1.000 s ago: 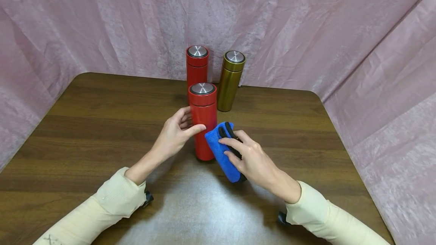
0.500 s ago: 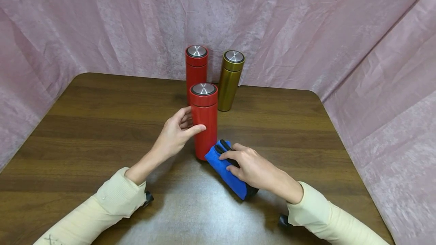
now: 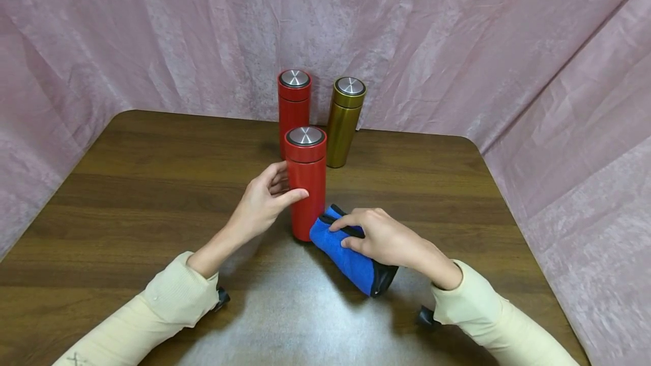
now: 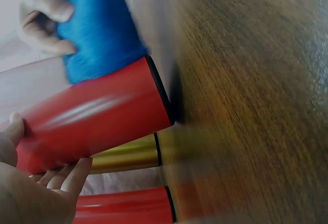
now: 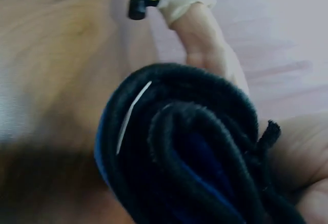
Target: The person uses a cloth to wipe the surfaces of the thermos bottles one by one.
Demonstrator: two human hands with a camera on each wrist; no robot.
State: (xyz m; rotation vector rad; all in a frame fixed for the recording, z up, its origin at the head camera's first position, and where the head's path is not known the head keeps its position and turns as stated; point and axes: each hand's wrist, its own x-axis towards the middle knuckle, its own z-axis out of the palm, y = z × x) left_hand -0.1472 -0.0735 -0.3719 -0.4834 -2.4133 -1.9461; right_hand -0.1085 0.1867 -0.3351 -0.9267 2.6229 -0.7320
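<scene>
A red thermos bottle (image 3: 307,185) with a silver-topped lid stands upright near the middle of the table. My left hand (image 3: 261,202) grips its left side, thumb across the front and fingers behind. In my right hand (image 3: 383,236) is a folded blue cloth (image 3: 341,253) with black edging, pinched between thumb and fingers. One end of the cloth meets the lower right side of the bottle, as the blue cloth (image 4: 100,29) also shows in the left wrist view. From the right wrist view, the cloth's rolled black-edged end (image 5: 179,96) fills the middle and hides most of the hand.
Behind the held bottle stand another red thermos bottle (image 3: 294,112), partly covered by it, and a gold thermos bottle (image 3: 344,129). The brown wooden table (image 3: 152,185) ends at a pink curtain (image 3: 213,33) at the back and sides.
My right hand has moved the cloth down the bottle's right side toward its base and a little right. My left hand has kept its grip, the bottle nearly in place.
</scene>
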